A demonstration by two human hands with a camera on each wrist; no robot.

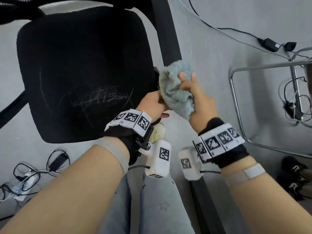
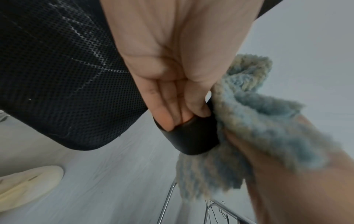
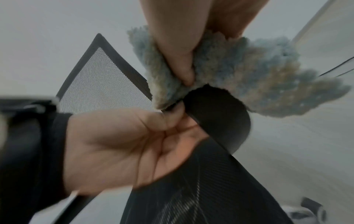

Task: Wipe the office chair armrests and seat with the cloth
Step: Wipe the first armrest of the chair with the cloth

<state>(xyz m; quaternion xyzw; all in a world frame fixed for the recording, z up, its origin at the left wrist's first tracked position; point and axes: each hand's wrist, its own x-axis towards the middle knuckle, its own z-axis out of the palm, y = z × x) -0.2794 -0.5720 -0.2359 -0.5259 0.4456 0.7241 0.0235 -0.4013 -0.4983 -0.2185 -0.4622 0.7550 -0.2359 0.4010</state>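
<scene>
The black mesh seat (image 1: 81, 73) of the office chair fills the left of the head view. Its black right armrest (image 1: 166, 31) runs down from the top edge. A fluffy blue cloth (image 1: 175, 92) is draped over the armrest's near end. My right hand (image 1: 187, 81) grips the cloth from above, its thumb (image 3: 178, 63) dug into the cloth (image 3: 258, 75). My left hand (image 1: 160, 105) holds the armrest's end from the seat side. Its fingers (image 2: 168, 109) curl round the rounded armrest tip (image 2: 193, 137), beside the cloth (image 2: 258, 121). The left armrest is out of view.
A chrome tube frame (image 1: 236, 107) stands on the grey floor to the right. A power adapter (image 1: 270, 44) and cables lie behind it. More tangled cables (image 1: 33, 169) lie at lower left, dark shoes (image 1: 295, 174) at lower right. A cream slipper (image 2: 25, 186) is under the seat's edge.
</scene>
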